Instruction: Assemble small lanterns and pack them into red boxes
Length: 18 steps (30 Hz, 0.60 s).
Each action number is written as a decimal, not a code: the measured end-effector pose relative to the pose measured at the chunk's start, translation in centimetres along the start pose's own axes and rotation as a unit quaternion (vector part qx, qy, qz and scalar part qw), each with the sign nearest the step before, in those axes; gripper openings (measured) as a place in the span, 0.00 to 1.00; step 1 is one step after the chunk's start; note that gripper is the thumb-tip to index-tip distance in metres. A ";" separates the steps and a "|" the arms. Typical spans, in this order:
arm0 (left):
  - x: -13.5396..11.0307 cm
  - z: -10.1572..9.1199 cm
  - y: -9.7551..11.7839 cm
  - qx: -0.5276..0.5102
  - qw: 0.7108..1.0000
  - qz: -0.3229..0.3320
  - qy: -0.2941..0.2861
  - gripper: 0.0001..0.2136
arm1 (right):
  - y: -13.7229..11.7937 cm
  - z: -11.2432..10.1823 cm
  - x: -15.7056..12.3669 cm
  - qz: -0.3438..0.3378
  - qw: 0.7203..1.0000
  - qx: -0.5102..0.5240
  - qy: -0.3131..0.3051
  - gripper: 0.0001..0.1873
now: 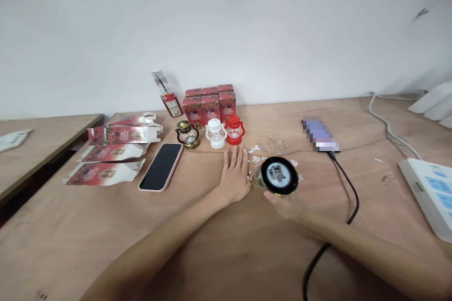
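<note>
My right hand (284,206) grips a small lantern (279,176), tipped so that its round black-rimmed underside with a pale centre faces me. Gold shows along the lantern's edge, and most of its body is hidden behind the base. Flat on the wooden table, fingers stretched forward, lies my left hand (234,176), just left of the held lantern. Beyond its fingertips stand a bronze lantern (188,135), a white lantern (216,134) and a red lantern (234,130) in a row. Small white paper pieces (256,159) lie near the held lantern.
Red boxes (211,108) stand stacked by the wall beside a tilted clear bottle (171,103). Flattened red cartons (106,172) and a phone (161,168) lie left. Thin metal pieces (273,145), a cabled phone (321,135) and a white power strip (429,193) are right.
</note>
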<state>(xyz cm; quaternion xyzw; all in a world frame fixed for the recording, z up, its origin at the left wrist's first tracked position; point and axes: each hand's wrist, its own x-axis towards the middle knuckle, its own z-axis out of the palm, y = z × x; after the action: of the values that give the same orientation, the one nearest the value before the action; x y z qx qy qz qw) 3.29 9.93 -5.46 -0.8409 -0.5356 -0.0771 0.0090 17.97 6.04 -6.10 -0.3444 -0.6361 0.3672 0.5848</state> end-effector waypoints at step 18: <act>3.7 1.7 4.3 -0.015 0.991 -0.124 0.054 0.33 | 2.1 -9.7 4.8 -0.011 0.947 -0.042 0.319 0.25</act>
<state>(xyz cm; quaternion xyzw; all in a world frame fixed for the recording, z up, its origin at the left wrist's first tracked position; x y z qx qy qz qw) 8.90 11.64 -6.31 -0.7628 -0.6330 -0.1307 0.0154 27.27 11.85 -5.09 -0.4606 -0.4346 0.2043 0.7464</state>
